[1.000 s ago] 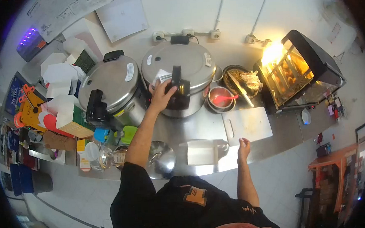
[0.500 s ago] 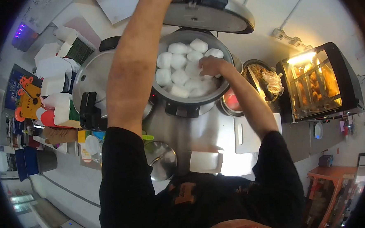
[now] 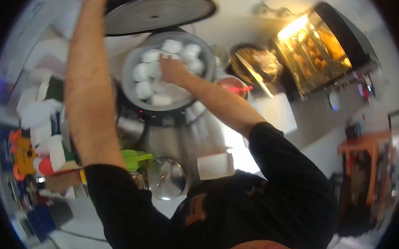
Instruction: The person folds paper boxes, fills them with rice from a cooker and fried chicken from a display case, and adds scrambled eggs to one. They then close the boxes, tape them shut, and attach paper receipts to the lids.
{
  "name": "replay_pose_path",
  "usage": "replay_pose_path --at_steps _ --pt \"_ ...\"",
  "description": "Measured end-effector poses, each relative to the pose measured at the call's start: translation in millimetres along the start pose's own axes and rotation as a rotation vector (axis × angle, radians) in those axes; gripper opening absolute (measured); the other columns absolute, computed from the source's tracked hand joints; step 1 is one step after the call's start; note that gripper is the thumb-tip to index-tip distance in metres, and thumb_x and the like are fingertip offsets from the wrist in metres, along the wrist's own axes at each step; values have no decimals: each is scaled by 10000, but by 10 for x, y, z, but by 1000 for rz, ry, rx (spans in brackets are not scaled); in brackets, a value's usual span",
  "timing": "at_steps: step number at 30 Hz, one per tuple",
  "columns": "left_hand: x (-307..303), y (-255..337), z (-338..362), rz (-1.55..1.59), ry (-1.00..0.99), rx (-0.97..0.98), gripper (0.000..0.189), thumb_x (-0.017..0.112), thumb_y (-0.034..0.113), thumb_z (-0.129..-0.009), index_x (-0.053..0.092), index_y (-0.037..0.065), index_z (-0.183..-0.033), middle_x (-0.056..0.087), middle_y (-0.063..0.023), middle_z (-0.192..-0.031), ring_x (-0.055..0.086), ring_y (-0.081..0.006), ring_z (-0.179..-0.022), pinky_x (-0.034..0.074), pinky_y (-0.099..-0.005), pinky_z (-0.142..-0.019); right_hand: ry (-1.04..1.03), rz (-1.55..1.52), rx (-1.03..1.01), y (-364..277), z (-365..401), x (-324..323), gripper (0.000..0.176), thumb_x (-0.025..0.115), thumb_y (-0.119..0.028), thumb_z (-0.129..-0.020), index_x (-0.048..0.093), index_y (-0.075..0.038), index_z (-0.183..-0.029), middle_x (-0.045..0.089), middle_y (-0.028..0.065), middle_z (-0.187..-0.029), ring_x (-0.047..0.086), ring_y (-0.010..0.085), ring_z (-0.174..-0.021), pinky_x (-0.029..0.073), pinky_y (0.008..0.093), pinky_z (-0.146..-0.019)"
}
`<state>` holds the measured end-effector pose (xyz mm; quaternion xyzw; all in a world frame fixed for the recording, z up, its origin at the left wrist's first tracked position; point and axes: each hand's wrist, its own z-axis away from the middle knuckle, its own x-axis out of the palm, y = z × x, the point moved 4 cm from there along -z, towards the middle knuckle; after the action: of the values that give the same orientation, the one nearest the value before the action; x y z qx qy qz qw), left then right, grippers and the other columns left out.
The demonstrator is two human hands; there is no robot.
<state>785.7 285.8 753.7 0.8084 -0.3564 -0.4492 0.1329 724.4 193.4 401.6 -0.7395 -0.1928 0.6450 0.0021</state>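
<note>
**Entry: cooker station, head view (frame blurred, esp. at the edges)**

1. Right hand (image 3: 172, 69): reached fwd into the open pot (image 3: 162, 110), palm down, resting on the white lumps (image 3: 142, 73). The fingers (image 3: 163, 62) point away from the body, touching the lumps at the pot's middle. Whether they are closed on one or just laid flat: cannot tell, too blurred.
2. White lumps: approx. a dozen, rounded, packed close and filling the pot almost to the rim. No clear long axis (roughly ball-shaped). Most lie to the left of and just under the fingers, a few behind them. The right hand is the nearer one by far.
3. Left forearm (image 3: 87, 85): raised upright at the left of the pot, and the hand itself runs out of the top edge, so its grip is not seen.
4. Lid (image 3: 157, 11): large, round, steel w/ dark rim, lifted clear above and behind the pot, underside facing the camera, beside the raised wrist.
5. Tabletop (image 3: 200, 133): steel, carries the pot.
6. Small steel lid (image 3: 166, 178): lies flat near the front edge.
7. White box (image 3: 215, 165): just right of the small lid.
8. Cutting board (image 3: 275, 113): white, right of the pot.
9. Bowl w/ red utensil (image 3: 233, 86): near the pot's right side.
10. Dark pan (image 3: 255, 65): holds food, behind the bowl.
11. Lit warming cabinet (image 3: 315, 51): far right.
12. White cartons (image 3: 41, 119): stacked, far left.
</note>
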Motion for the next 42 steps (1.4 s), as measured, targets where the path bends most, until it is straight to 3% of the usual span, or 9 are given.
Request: replay_pose_path --at_steps 5,7,11,16,19,26,36,37,42 --pt "68 -266 1455 -289 -11 -71 595 565 580 -883 728 39 -1068 716 -177 -1019 660 -349 -1013 481 -411 -891 -129 -652 -172 109 1320 -1193 962 827 -376 -666 352 7 -1410 614 214 -1086 600 350 -1056 482 419 -899" --pt "270 -298 2468 -321 276 124 439 649 504 -866 724 168 -1137 663 -105 -1203 574 -270 -1177 163 -577 -1077 -202 -797 -379 300 2181 -1296 616 818 -312 -725 585 -26 -1218 618 129 -1078 600 277 -1009 478 370 -877" --pt "656 -550 4358 -338 448 99 553 652 419 -890 593 73 -1317 599 -86 -1332 503 -310 -1243 238 -493 -1064 -605 -931 -194 557 3600 -913 429 808 -326 -701 673 -8 -955 639 124 -918 615 258 -840 487 381 -771" --pt "1155 -397 6752 -473 -233 58 443 640 358 -869 662 66 -1201 590 -178 -1211 537 -366 -1148 396 -512 -982 -634 -556 163 953 4640 -197 481 814 -279 -675 669 -13 -1049 609 173 -997 621 346 -976 499 421 -875" --pt "1455 -577 7091 -519 -387 -529 484 636 451 -862 685 87 -1178 614 -173 -1197 517 -389 -1183 404 -521 -966 -749 -375 304 999 4876 -96 453 809 -271 -675 688 -21 -1034 631 178 -1076 641 358 -969 520 422 -863" --pt "2584 -946 6651 -308 -825 -429 358 565 303 -930 670 -39 -954 671 -257 -936 639 -435 -901 484 -520 -839 -694 -683 209 1356 5014 -318 498 804 -281 -702 656 -20 -1100 657 171 -1142 655 343 -975 526 410 -848" --pt "4880 2110 6183 185 -422 39 205 533 100 -888 639 -75 -910 658 -268 -872 645 -432 -818 503 -505 -758 -20 -1072 607 3693 5946 -855 573 758 -230 -807 400 -81 -1230 664 153 -895 643 202 -817 503 316 -664" --pt "5253 2504 6114 307 -948 -264 221 523 104 -896 621 -86 -954 645 -284 -928 639 -420 -888 483 -515 -804 66 -925 720 4106 6118 -923 576 760 -242 -794 404 -79 -1217 663 145 -846 649 208 -770 506 328 -643" --pt "7232 3470 6582 515 -1148 -264 406 546 346 -918 662 -41 -965 679 -252 -909 663 -388 -892 508 -490 -794 175 -593 1086 6164 6816 -627 587 758 -306 -772 430 -58 -1191 658 205 -903 673 286 -811 535 383 -710"
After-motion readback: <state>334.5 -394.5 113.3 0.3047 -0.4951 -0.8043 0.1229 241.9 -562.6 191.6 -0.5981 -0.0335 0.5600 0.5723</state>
